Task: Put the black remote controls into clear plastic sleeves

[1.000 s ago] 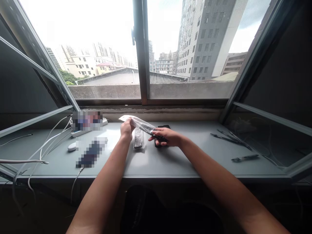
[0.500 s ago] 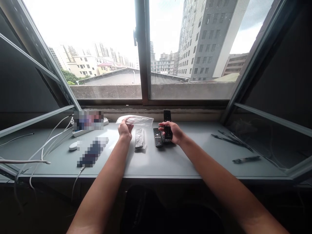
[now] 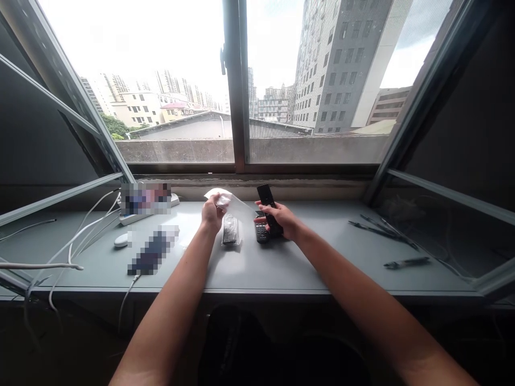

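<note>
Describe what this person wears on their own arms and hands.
The left hand and right hand are bare, without gloves; no watch, bracelet or ring can be made out. The left arm and right arm show no sleeves.

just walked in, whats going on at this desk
A person's left hand's grip is on a thin plastic bag, while the right hand's grip holds a bare black remote tilted above the desk. Another remote lies below it, partly hidden. Between the hands, a dark item in clear plastic lies on the desk.
</note>
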A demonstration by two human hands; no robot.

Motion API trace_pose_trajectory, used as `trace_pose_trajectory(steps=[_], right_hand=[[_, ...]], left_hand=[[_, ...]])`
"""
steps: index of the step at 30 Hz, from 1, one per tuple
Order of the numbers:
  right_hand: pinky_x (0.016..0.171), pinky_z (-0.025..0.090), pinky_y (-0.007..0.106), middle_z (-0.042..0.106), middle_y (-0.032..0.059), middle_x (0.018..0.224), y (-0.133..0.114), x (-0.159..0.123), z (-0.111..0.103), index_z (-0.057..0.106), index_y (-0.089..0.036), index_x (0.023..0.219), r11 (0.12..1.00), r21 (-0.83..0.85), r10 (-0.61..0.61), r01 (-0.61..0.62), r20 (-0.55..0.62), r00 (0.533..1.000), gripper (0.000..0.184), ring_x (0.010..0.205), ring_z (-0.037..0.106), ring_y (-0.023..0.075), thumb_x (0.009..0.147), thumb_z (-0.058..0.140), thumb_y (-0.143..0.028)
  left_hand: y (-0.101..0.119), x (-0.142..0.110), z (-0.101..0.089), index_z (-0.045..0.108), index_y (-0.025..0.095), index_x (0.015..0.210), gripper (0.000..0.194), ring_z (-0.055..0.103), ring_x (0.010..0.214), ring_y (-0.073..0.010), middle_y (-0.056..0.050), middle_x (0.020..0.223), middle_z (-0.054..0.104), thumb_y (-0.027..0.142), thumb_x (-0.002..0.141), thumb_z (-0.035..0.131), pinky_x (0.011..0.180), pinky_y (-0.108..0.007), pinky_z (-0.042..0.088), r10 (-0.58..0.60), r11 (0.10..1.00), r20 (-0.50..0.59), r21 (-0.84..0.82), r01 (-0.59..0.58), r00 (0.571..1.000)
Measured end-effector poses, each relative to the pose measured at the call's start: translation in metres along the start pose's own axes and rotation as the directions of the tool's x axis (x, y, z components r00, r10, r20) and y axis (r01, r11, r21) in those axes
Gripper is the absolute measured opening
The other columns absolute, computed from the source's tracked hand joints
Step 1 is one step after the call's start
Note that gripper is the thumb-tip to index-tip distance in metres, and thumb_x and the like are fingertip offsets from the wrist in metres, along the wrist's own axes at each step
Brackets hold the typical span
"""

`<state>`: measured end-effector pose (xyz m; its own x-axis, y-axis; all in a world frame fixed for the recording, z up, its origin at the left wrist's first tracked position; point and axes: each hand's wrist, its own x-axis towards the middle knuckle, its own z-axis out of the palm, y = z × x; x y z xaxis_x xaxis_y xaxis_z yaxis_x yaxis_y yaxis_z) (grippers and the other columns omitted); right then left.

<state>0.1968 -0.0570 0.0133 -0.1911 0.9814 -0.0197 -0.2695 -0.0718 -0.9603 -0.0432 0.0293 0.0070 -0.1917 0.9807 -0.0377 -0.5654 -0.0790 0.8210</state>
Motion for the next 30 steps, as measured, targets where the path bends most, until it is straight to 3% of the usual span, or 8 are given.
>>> trace_pose_trajectory(steps=[4, 8, 12, 19, 22, 25, 28, 30], right_hand=[[0.046, 0.056, 0.023, 0.07, 0.0143, 0.127, -0.001, -0.002, -0.004, 0.076, -0.021, 0.125, 0.999, -0.023, 0.029, -0.026, 0.144, 0.989, 0.04, 0.09, 0.082, 0.0266, 0.09, 0.088, -0.036], [0.047, 0.055, 0.024, 0.078, 0.0114, 0.1, -0.003, -0.012, 0.002, 0.074, -0.015, 0.124, 0.988, -0.132, 0.122, -0.08, 0.357, 0.926, 0.052, 0.072, 0.081, 0.0235, 0.084, 0.095, -0.041], [0.046, 0.053, 0.023, 0.077, 0.007, 0.077, -0.001, -0.015, 0.01, 0.071, -0.014, 0.12, 0.983, -0.165, 0.133, -0.079, 0.35, 0.927, 0.053, 0.055, 0.073, 0.0191, 0.084, 0.094, -0.046], [0.046, 0.055, 0.023, 0.076, 0.0152, 0.134, 0.002, -0.007, 0.004, 0.061, -0.028, 0.147, 0.998, 0.037, 0.031, -0.043, 0.278, 0.96, 0.062, 0.078, 0.083, 0.0234, 0.093, 0.086, -0.045], [0.045, 0.054, 0.023, 0.075, 0.0145, 0.135, -0.002, -0.012, 0.003, 0.061, -0.03, 0.152, 0.998, -0.031, 0.065, -0.057, 0.404, 0.912, 0.066, 0.078, 0.084, 0.0245, 0.093, 0.086, -0.045], [0.048, 0.055, 0.023, 0.08, 0.012, 0.111, -0.006, -0.02, 0.007, 0.063, -0.024, 0.153, 0.985, -0.162, 0.134, -0.056, 0.519, 0.844, 0.068, 0.079, 0.085, 0.0279, 0.093, 0.087, -0.044], [0.052, 0.058, 0.023, 0.079, 0.0084, 0.092, -0.007, -0.024, 0.011, 0.063, -0.019, 0.155, 0.967, -0.247, 0.194, -0.06, 0.564, 0.803, 0.071, 0.082, 0.085, 0.029, 0.093, 0.087, -0.046], [0.053, 0.058, 0.023, 0.081, 0.0094, 0.094, -0.006, -0.024, 0.013, 0.065, -0.018, 0.152, 0.962, -0.268, 0.207, -0.057, 0.575, 0.791, 0.07, 0.084, 0.085, 0.0291, 0.092, 0.088, -0.046]], left_hand=[[-0.002, 0.001, 0.0, 0.069, 0.018, 0.094, 0.009, 0.063, 0.058, -0.0114, -0.003, 0.081, 0.074, 0.024, 0.088, 0.071, 0.05, -0.021, 0.045, -0.017, 1.0, 0.046, -0.018, 0.018, 0.999], [-0.007, -0.002, 0.001, 0.074, 0.012, 0.099, 0.021, 0.072, 0.072, -0.0198, -0.012, 0.09, 0.08, 0.03, 0.089, 0.069, 0.066, -0.029, 0.059, -0.058, 0.997, 0.166, 0.052, 0.05, 0.984], [-0.009, -0.002, 0.0, 0.076, 0.011, 0.101, 0.028, 0.076, 0.077, -0.0244, -0.016, 0.095, 0.082, 0.034, 0.086, 0.073, 0.069, -0.033, 0.061, -0.045, 0.993, 0.176, 0.112, 0.025, 0.983], [-0.011, 0.003, -0.003, 0.08, 0.01, 0.096, 0.025, 0.069, 0.065, -0.0176, -0.016, 0.096, 0.083, 0.032, 0.088, 0.069, 0.047, -0.025, 0.044, -0.032, 0.982, 0.097, 0.186, 0.013, 0.995], [-0.013, 0.001, -0.002, 0.079, 0.012, 0.093, 0.021, 0.069, 0.062, -0.0189, -0.014, 0.087, 0.081, 0.032, 0.086, 0.073, 0.047, -0.026, 0.044, -0.075, 0.977, 0.123, 0.206, 0.048, 0.99], [-0.015, -0.003, 0.001, 0.078, 0.013, 0.094, 0.017, 0.073, 0.069, -0.0219, -0.012, 0.086, 0.08, 0.028, 0.086, 0.077, 0.058, -0.029, 0.055, -0.117, 0.976, 0.17, 0.202, 0.082, 0.979], [-0.014, -0.008, 0.003, 0.08, 0.009, 0.1, 0.024, 0.073, 0.074, -0.0228, -0.016, 0.094, 0.081, 0.03, 0.092, 0.072, 0.068, -0.032, 0.06, -0.144, 0.974, 0.252, 0.204, 0.093, 0.957], [-0.014, -0.01, 0.004, 0.08, 0.007, 0.104, 0.029, 0.072, 0.073, -0.0223, -0.017, 0.095, 0.081, 0.032, 0.097, 0.068, 0.07, -0.032, 0.06, -0.153, 0.973, 0.276, 0.208, 0.097, 0.949]])
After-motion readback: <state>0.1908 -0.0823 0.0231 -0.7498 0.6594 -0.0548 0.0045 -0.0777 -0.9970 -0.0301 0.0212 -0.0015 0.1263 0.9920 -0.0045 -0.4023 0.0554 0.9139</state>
